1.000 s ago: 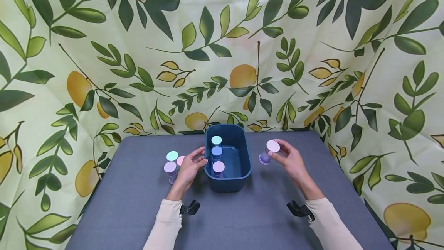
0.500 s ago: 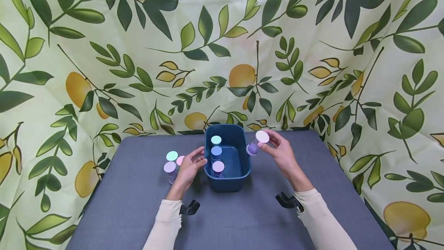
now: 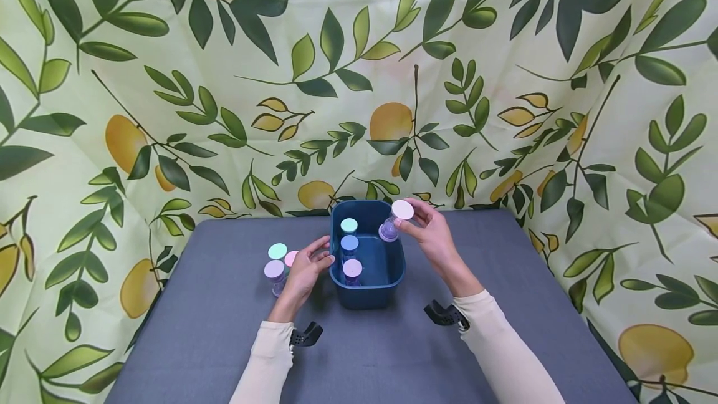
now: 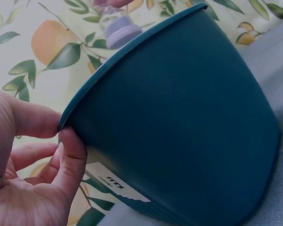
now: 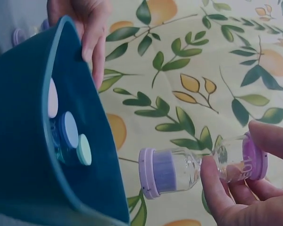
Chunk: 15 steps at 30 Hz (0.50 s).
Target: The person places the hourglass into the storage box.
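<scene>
My right hand [image 3: 434,239] holds a small sand timer [image 5: 165,172], glass with lilac end caps and purple sand, tilted above the right side of a dark blue plastic bin [image 3: 367,299]. In the right wrist view its sand lies at the end toward the bin. My left hand [image 3: 304,270] pinches the bin's left rim between thumb and fingers, plain in the left wrist view. Inside, along the left wall, stand a mint-capped timer [image 3: 349,226], a blue-capped timer [image 3: 349,244] and a lilac-capped timer [image 3: 352,270].
Left of the bin, beside my left wrist, three more timers stand together: a mint one [image 3: 277,252], a pink one [image 3: 290,258] partly hidden by my hand, and a lilac one [image 3: 275,272]. A grey cloth [image 3: 364,354] covers the table. A leaf-and-fruit patterned curtain [image 3: 336,111] hangs behind.
My right hand has carried the sand timer leftward, from beside the bin to above its right half. The left hand stays at the rim.
</scene>
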Each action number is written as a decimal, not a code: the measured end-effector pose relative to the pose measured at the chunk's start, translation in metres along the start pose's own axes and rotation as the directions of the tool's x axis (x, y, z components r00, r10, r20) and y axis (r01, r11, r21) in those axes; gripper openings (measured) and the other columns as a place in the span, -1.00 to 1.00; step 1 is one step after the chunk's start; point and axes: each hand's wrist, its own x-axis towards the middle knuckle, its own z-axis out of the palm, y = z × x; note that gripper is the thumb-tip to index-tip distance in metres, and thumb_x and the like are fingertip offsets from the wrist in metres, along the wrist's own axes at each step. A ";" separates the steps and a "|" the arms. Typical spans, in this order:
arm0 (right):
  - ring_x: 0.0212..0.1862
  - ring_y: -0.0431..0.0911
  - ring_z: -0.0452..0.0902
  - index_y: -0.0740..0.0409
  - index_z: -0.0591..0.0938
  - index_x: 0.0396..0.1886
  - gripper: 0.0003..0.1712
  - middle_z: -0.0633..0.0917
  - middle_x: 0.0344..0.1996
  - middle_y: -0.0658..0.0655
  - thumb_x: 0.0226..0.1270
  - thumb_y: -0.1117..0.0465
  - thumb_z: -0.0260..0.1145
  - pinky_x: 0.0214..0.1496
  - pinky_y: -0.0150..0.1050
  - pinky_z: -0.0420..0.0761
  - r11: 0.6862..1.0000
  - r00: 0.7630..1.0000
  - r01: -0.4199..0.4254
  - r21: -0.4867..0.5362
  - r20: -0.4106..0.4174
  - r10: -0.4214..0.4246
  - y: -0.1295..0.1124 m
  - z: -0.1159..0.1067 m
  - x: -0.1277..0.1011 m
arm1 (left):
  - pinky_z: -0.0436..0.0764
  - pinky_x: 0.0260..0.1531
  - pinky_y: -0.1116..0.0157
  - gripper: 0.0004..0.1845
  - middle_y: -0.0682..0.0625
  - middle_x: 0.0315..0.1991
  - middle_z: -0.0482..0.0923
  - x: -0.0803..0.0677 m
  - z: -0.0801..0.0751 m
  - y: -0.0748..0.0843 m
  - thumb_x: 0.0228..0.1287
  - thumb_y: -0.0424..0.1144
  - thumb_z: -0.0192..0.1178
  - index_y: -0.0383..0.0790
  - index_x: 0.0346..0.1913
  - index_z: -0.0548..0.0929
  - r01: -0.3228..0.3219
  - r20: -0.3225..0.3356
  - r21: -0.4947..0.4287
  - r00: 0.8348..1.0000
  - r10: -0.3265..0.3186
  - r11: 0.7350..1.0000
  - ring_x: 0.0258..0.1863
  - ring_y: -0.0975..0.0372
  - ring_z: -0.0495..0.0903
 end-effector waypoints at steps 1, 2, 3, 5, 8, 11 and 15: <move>0.35 0.04 0.39 0.21 0.45 0.30 -0.36 0.50 0.25 0.23 0.21 0.34 0.41 0.45 0.03 0.32 1.000 1.000 -0.001 0.004 0.000 0.001 0.000 0.003 0.001 | 0.50 0.26 0.05 -0.45 -0.13 0.26 0.46 0.000 0.000 0.000 0.29 -0.38 0.23 -0.10 0.35 0.47 0.000 0.000 0.000 1.000 0.000 1.000 0.10 0.11 0.54; 0.35 0.05 0.39 0.20 0.45 0.29 -0.36 0.51 0.25 0.24 0.21 0.34 0.41 0.46 0.03 0.31 1.000 1.000 -0.001 0.008 0.002 0.001 -0.001 0.005 0.002 | 0.51 0.25 0.05 -0.45 -0.13 0.26 0.47 0.000 0.000 0.000 0.29 -0.38 0.22 -0.11 0.35 0.47 -0.002 0.000 0.002 1.000 0.002 1.000 0.09 0.11 0.54; 0.35 0.05 0.40 0.20 0.45 0.29 -0.37 0.51 0.25 0.24 0.21 0.35 0.41 0.46 0.03 0.31 1.000 1.000 -0.003 0.015 0.004 0.003 -0.001 0.008 0.003 | 0.52 0.24 0.06 -0.45 -0.14 0.25 0.47 0.000 0.000 0.000 0.29 -0.38 0.22 -0.11 0.35 0.47 -0.005 0.001 0.004 1.000 0.005 1.000 0.09 0.11 0.55; 0.35 0.06 0.40 0.20 0.45 0.29 -0.37 0.51 0.24 0.24 0.22 0.36 0.40 0.46 0.03 0.31 1.000 1.000 -0.007 0.018 0.012 0.007 -0.001 0.013 0.004 | 0.53 0.23 0.07 -0.45 -0.14 0.25 0.47 0.000 0.000 0.000 0.29 -0.39 0.22 -0.12 0.35 0.47 -0.007 0.001 0.004 1.000 0.007 1.000 0.08 0.12 0.55; 0.34 0.09 0.40 0.22 0.45 0.29 -0.38 0.51 0.24 0.25 0.23 0.36 0.39 0.46 0.05 0.32 1.000 1.000 -0.015 0.009 0.022 0.015 0.000 0.019 0.005 | 0.55 0.21 0.09 -0.45 -0.15 0.24 0.48 -0.001 0.001 -0.001 0.29 -0.40 0.22 -0.14 0.35 0.47 -0.011 0.004 0.005 1.000 0.011 1.000 0.07 0.13 0.55; 0.35 0.11 0.39 0.22 0.46 0.29 -0.39 0.51 0.24 0.26 0.23 0.34 0.39 0.46 0.08 0.31 0.999 0.999 -0.029 -0.014 0.029 0.029 0.003 0.024 0.005 | 0.55 0.21 0.10 -0.45 -0.15 0.25 0.48 -0.001 0.001 0.000 0.29 -0.40 0.21 -0.14 0.35 0.47 -0.010 0.005 0.003 1.000 0.010 1.000 0.07 0.13 0.55; 0.39 0.13 0.35 0.18 0.46 0.30 -0.39 0.50 0.25 0.25 0.24 0.29 0.40 0.46 0.12 0.29 0.998 0.998 -0.056 -0.040 0.038 0.057 0.008 0.028 0.006 | 0.53 0.23 0.08 -0.46 -0.14 0.25 0.48 -0.001 0.000 0.000 0.29 -0.40 0.21 -0.12 0.35 0.48 -0.006 0.002 0.004 1.000 0.006 1.000 0.09 0.12 0.55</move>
